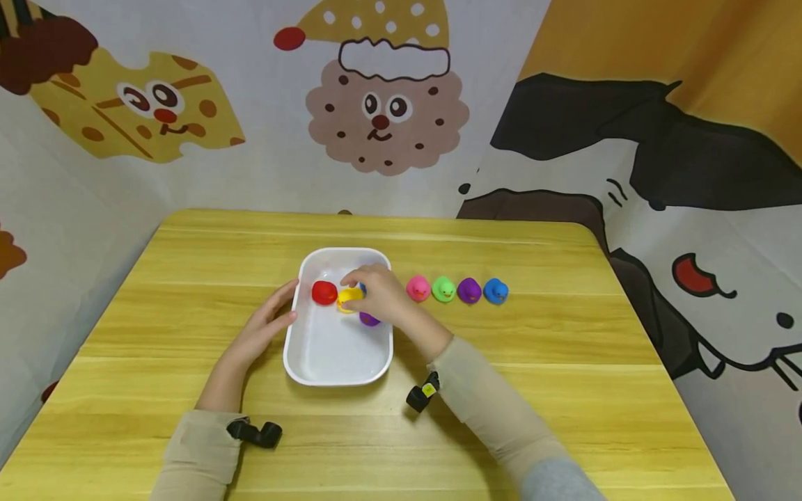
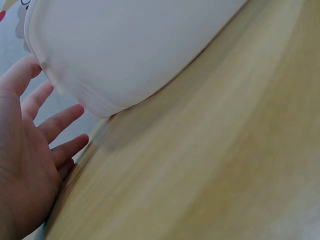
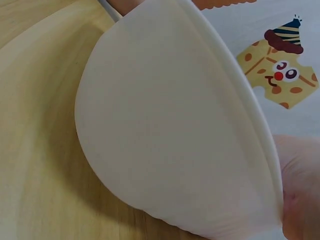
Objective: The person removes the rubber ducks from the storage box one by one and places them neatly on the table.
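A white plastic tray stands on the table with small toys in its upper half. Inside are a red toy, a yellow rubber duck, a purple toy and a bit of a blue toy. My right hand reaches over the tray's right rim, thumb and fingers bent about the yellow duck; whether they pinch it cannot be made out. My left hand is at the tray's left wall, its fingers extended and spread. The right wrist view shows only part of my right hand behind the tray.
Right of the tray, a row holds a pink duck, a green duck, a purple duck and a blue duck. The wooden table meets a cartoon-printed cloth at its back edge.
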Available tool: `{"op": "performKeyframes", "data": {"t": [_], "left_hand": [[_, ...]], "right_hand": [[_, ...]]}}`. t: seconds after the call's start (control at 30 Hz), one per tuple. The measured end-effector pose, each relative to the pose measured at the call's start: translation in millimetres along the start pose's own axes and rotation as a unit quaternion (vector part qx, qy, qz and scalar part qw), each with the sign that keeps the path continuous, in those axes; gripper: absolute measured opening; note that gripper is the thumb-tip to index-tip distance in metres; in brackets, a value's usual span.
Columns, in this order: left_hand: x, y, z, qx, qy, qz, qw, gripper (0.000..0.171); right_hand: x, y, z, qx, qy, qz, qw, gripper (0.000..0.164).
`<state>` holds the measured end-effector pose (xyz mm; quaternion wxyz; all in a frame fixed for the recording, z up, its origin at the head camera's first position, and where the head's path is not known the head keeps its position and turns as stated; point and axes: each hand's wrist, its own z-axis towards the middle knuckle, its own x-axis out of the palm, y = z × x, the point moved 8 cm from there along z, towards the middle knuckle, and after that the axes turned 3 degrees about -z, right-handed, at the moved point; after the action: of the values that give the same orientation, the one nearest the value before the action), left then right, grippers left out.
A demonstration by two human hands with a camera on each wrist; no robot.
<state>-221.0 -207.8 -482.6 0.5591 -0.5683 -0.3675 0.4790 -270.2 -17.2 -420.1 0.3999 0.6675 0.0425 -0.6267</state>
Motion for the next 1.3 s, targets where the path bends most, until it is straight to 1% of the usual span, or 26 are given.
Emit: {"op": "performKeyframes", "data": {"t": [0.17,0.23,0.53,0.73,0.9,1.07,1.3], "left_hand": [[0.3,0.4,0.1,-0.001,0.003,0.0,1.0,0.059],[0.3,0.0,0.1,0.0,0.003,-0.001,1.0,0.059],[0.1,-0.7,-0.2,0.007,0.002,0.004,1.0,0.058],[-0.4,-0.5,0.0,0.009,0.0,0.008,0.9999,0.058],[0.1,-0.5,0.4,0.01,0.003,0.013,0.9999,0.058],[0.0,0.9,0.5,0.005,0.003,0.009,0.9999,0.058],[0.0,-0.3,0.5,0.011,0.004,0.005,0.9999,0.059]], "right_hand": [[4.6,0.2,3.8,0.008,0.009,-0.048,0.999,0.035],[6.1,-0.2,4.3,0.011,0.01,-0.059,0.998,0.034],[13.5,-3.1,5.6,0.036,0.037,-0.097,0.994,0.035],[14.7,-3.1,5.5,0.039,0.039,-0.111,0.992,0.032],[14.7,-3.4,5.2,0.038,0.034,-0.109,0.993,0.029],[11.9,-1.8,4.2,0.026,0.022,-0.095,0.995,0.026],[4.7,2.1,0.8,0.003,-0.004,-0.049,0.999,0.025]]}}
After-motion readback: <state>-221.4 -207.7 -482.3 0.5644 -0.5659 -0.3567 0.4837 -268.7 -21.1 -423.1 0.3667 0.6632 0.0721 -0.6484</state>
